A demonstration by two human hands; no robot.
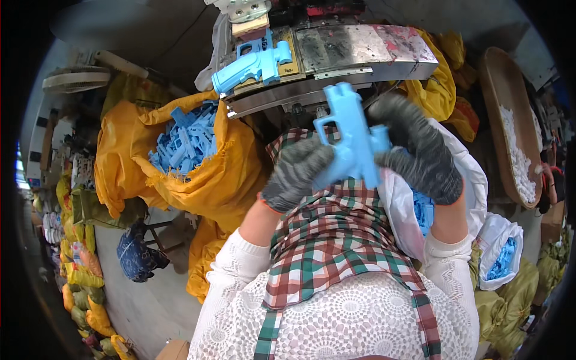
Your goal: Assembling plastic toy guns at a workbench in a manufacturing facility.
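Observation:
A light blue plastic toy pistol is held up in front of my apron, slightly blurred by motion. My left hand, in a dark grey knit glove, grips it from the left near the trigger guard. On its other side is my right hand, gloved the same way, with thumb and fingers apart around a projecting blue part. The right fingertips are smeared, and its thumb is close to or touching the toy. Another blue toy pistol lies on the machine's brass-coloured plate, beneath a pale pad.
A yellow sack full of blue plastic parts stands open at left. White bags with blue pieces are at right, by my right forearm. The metal machine bed spans the far side. A stool stands lower left; a long brown tray is far right.

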